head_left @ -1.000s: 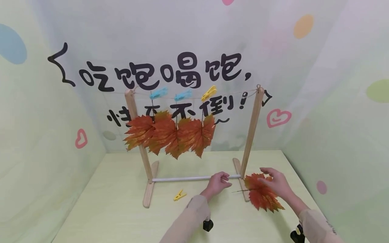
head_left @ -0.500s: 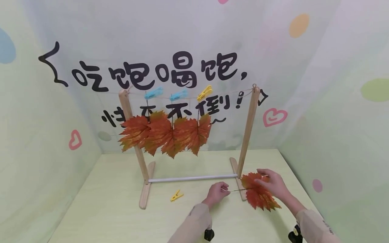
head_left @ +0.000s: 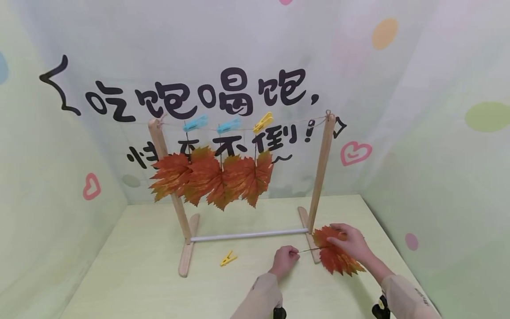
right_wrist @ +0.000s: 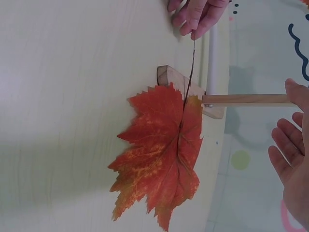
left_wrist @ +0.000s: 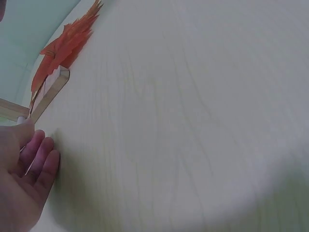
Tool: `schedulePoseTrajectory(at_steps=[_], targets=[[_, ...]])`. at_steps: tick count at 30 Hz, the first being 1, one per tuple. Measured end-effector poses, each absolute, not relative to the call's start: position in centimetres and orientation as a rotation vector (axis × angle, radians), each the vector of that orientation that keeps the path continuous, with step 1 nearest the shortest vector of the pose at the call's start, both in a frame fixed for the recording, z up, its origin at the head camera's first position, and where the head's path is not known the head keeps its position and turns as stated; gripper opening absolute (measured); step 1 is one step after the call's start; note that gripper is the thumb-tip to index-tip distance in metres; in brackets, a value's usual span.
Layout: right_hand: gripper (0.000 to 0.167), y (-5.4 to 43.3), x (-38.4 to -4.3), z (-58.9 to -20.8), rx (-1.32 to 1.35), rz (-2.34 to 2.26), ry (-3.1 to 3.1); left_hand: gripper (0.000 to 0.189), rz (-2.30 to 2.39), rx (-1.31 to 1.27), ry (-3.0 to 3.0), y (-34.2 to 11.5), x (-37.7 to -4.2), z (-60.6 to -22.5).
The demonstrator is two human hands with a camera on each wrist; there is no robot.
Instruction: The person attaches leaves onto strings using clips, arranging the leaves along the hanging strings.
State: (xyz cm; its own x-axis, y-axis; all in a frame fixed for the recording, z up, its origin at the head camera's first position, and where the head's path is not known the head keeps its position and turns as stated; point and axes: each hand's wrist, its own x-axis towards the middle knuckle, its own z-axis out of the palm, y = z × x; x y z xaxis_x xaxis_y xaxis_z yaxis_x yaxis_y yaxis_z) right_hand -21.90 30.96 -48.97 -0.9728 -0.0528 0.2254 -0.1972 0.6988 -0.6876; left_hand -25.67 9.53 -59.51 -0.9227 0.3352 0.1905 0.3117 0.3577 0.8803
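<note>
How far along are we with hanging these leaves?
Done: three autumn leaves hang from the string, clipped by two blue clothespins and one yellow clothespin.
In hand: the left hand pinches the stem of a fourth leaf; the right hand is close by, not gripping it.
Remaining: probably clipping that leaf up, as a spare yellow clothespin lies unused on the table.

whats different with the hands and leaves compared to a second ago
The left hand has come slightly toward the person and now pinches the stem of the loose leaf. The right hand stays by that leaf. The hanging leaves and the loose yellow clip stay as they were.
</note>
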Motion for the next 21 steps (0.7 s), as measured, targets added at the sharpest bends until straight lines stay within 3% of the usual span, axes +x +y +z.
schedulePoseTrajectory(at_steps=[21], targets=[[0.041, 31.0, -22.1, -49.7, 0.195, 1.155, -2.734, 0.007, 1.814, 0.404, 2.484, 9.7, -26.3, -58.6]])
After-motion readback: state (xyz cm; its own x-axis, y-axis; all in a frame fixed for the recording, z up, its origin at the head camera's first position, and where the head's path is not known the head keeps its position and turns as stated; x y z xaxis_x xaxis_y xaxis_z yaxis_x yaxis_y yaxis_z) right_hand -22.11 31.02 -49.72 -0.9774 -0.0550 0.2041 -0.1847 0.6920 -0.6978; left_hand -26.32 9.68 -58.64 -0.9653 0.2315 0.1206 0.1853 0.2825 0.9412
